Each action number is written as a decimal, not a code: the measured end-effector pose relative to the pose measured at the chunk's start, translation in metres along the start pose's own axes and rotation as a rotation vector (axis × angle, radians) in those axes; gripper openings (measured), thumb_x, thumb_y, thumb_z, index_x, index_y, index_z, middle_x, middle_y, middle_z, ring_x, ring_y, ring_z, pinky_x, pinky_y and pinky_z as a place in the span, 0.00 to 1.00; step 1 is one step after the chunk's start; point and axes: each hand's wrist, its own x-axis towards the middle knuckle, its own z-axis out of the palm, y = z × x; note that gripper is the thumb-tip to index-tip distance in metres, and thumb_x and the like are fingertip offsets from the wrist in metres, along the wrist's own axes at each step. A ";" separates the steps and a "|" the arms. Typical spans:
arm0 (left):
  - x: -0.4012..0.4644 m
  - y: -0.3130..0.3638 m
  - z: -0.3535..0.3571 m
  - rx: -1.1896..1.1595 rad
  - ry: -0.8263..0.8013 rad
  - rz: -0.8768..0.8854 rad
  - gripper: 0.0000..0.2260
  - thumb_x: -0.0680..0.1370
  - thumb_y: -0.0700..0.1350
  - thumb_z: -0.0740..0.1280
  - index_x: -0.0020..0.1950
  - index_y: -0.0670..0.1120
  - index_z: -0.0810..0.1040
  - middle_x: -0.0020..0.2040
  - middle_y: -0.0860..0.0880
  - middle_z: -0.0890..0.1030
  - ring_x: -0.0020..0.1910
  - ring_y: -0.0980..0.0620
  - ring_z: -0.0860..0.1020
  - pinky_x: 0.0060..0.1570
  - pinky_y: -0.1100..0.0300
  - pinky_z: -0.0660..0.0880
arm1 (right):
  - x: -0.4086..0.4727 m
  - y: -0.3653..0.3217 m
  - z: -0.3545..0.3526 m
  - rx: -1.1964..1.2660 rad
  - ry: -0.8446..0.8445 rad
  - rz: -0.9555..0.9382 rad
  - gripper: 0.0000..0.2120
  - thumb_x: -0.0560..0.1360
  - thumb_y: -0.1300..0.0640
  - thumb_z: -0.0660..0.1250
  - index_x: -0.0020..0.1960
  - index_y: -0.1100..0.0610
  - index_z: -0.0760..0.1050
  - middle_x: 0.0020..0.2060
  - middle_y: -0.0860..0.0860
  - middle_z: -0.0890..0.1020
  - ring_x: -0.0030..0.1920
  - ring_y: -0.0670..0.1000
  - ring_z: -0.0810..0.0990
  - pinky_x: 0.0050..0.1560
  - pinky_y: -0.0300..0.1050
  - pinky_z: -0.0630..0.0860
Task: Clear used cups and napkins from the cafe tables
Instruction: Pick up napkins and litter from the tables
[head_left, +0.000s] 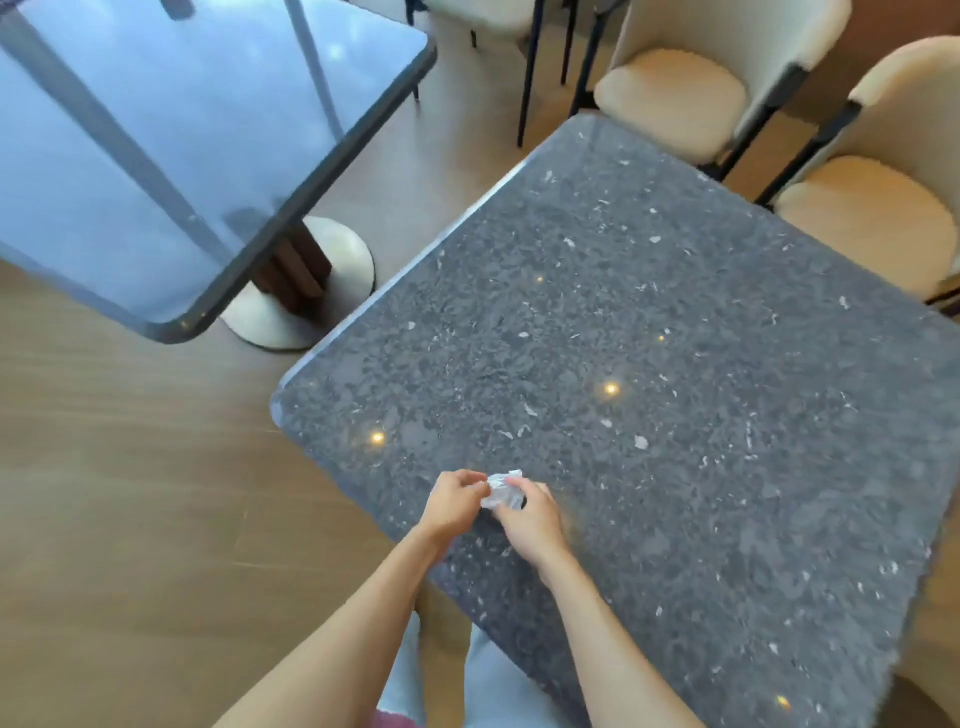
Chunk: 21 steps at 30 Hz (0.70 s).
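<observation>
napkin (501, 491) crumpled | gripped by left hand (454, 501) and right hand (530, 517) | over speckled table (675, 364)

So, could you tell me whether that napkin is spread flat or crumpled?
Crumpled: the napkin is a bunched white wad pinched between the left hand and right hand.

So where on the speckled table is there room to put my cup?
Nearly all the speckled table is bare, from the hands out to the cream chairs. Only the near corner is busy, where the left hand and right hand hold a crumpled napkin.
</observation>
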 end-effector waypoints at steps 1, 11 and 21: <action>-0.004 -0.002 0.003 -0.060 0.008 -0.041 0.11 0.80 0.37 0.64 0.58 0.41 0.83 0.53 0.43 0.84 0.51 0.47 0.80 0.55 0.55 0.78 | 0.002 0.003 0.001 -0.013 -0.028 0.003 0.17 0.78 0.57 0.70 0.66 0.54 0.79 0.62 0.53 0.75 0.62 0.54 0.78 0.55 0.37 0.70; -0.059 -0.027 -0.063 -0.661 0.190 -0.008 0.10 0.79 0.26 0.63 0.56 0.30 0.82 0.54 0.33 0.84 0.52 0.43 0.83 0.56 0.58 0.82 | -0.008 -0.052 0.044 0.018 -0.236 -0.188 0.13 0.77 0.59 0.73 0.61 0.58 0.83 0.62 0.53 0.84 0.59 0.54 0.83 0.65 0.56 0.78; -0.179 -0.098 -0.212 -0.902 0.559 0.235 0.08 0.74 0.33 0.76 0.52 0.37 0.86 0.52 0.37 0.87 0.52 0.42 0.85 0.60 0.51 0.80 | -0.130 -0.152 0.180 0.066 -0.411 -0.565 0.06 0.77 0.61 0.74 0.53 0.55 0.84 0.50 0.51 0.88 0.45 0.50 0.85 0.51 0.50 0.83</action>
